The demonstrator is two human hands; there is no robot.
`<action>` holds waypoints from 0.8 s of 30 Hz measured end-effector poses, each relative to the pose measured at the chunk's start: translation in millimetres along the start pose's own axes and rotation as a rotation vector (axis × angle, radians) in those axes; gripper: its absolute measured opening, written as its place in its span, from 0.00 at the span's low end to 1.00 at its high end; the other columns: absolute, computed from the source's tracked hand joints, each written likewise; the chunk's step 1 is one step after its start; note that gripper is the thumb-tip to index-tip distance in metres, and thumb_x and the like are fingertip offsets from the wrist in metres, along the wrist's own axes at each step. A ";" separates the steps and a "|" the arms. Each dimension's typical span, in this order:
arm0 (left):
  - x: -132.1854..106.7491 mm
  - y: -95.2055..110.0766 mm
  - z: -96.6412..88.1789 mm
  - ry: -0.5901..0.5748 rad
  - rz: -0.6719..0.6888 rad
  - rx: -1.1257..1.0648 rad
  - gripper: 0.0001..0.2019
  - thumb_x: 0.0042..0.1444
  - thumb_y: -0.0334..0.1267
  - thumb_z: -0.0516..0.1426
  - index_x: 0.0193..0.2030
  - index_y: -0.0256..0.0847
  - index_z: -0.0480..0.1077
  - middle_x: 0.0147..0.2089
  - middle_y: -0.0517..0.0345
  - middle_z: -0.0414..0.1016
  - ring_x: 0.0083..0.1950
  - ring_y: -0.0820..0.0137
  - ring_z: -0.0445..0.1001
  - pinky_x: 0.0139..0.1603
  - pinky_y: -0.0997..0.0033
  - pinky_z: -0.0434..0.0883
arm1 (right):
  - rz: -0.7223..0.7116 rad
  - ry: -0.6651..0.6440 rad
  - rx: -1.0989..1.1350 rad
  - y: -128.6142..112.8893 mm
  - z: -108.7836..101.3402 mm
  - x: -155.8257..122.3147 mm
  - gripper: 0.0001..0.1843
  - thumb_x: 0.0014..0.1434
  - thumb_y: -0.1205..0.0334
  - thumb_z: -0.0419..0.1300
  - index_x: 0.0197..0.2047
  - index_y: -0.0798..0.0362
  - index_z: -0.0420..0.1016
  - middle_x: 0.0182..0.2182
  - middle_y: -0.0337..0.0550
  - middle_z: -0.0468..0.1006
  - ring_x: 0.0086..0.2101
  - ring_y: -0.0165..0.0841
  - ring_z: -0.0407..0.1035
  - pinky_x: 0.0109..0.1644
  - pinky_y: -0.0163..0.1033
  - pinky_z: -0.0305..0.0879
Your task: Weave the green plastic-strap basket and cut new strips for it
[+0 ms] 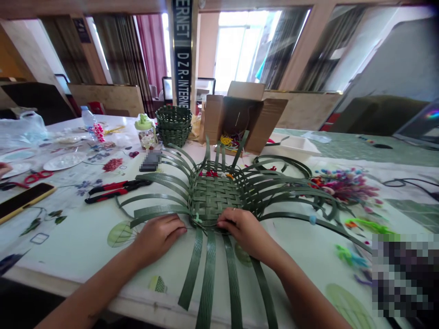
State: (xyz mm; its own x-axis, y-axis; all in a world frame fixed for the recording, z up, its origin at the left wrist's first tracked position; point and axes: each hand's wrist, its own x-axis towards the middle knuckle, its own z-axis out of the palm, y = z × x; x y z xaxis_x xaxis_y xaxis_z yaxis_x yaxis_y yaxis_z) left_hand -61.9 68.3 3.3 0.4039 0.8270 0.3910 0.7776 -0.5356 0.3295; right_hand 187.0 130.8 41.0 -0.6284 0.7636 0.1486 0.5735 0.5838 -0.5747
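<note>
A half-woven basket [214, 196] of dark green plastic strips lies in front of me, its flat base woven and long loose strips fanning out on all sides. At the base's front edge, my right hand [242, 228] pinches a thin green strip between thumb and fingers. Beside the front left corner, my left hand [159, 240] rests with its fingers curled together; what they hold, if anything, is hidden. A small pale green tie [198, 219] sits at that corner. Red and orange bits [214, 174] show along the far edge.
Left of the basket lie red-handled pliers [118, 188], a phone [25, 201] and red scissors [38, 177]. Behind stand a finished green basket [173, 125], a lidded jar [146, 132] and an open cardboard box [240, 119]. Colourful pipe-cleaner-like pieces [350, 187] lie right. Another person's hand [4, 169] shows far left.
</note>
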 end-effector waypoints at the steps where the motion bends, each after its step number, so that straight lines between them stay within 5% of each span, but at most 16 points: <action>1: -0.7 0.2 0.5 0.056 0.021 0.000 0.06 0.61 0.36 0.51 0.41 0.43 0.69 0.37 0.61 0.74 0.39 0.71 0.72 0.41 0.69 0.68 | 0.002 0.009 -0.004 -0.4 0.2 -0.3 0.10 0.59 0.70 0.54 0.28 0.54 0.73 0.28 0.40 0.74 0.31 0.31 0.67 0.37 0.35 0.59; 5: -2.9 4.6 2.3 0.335 0.134 0.022 0.09 0.57 0.30 0.56 0.45 0.41 0.67 0.40 0.59 0.75 0.41 0.72 0.74 0.45 0.72 0.70 | 0.008 0.015 0.007 -0.3 0.9 -0.7 0.09 0.59 0.69 0.54 0.30 0.53 0.74 0.29 0.40 0.75 0.31 0.31 0.68 0.37 0.35 0.59; 10: 2.2 7.9 1.6 0.426 0.168 0.095 0.13 0.58 0.28 0.54 0.50 0.39 0.66 0.45 0.55 0.76 0.47 0.72 0.75 0.51 0.74 0.69 | 0.017 0.028 0.033 2.2 -0.4 -0.5 0.10 0.59 0.66 0.53 0.30 0.53 0.74 0.28 0.40 0.75 0.31 0.31 0.67 0.36 0.35 0.60; 18: 33.0 21.0 -7.1 0.012 -0.113 0.141 0.10 0.61 0.44 0.52 0.45 0.43 0.62 0.41 0.59 0.78 0.37 0.66 0.78 0.30 0.72 0.69 | 0.044 -0.038 0.104 7.3 -9.6 -0.4 0.13 0.59 0.58 0.51 0.28 0.54 0.72 0.25 0.40 0.73 0.29 0.32 0.65 0.33 0.36 0.61; 24: 71.6 38.8 -35.2 -0.076 0.010 0.228 0.10 0.59 0.44 0.54 0.42 0.43 0.58 0.29 0.62 0.75 0.31 0.66 0.76 0.23 0.74 0.56 | 0.076 -0.126 0.217 17.9 -29.2 1.6 0.15 0.55 0.52 0.55 0.31 0.55 0.75 0.27 0.41 0.74 0.29 0.33 0.65 0.34 0.37 0.62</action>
State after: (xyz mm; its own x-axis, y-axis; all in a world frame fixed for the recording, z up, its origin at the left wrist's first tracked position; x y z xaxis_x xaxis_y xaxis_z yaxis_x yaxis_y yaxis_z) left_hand -19.7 100.7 74.3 0.4402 0.8372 0.3244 0.8589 -0.4980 0.1197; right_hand 211.6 150.5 54.5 -0.6565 0.7543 0.0047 0.5036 0.4429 -0.7418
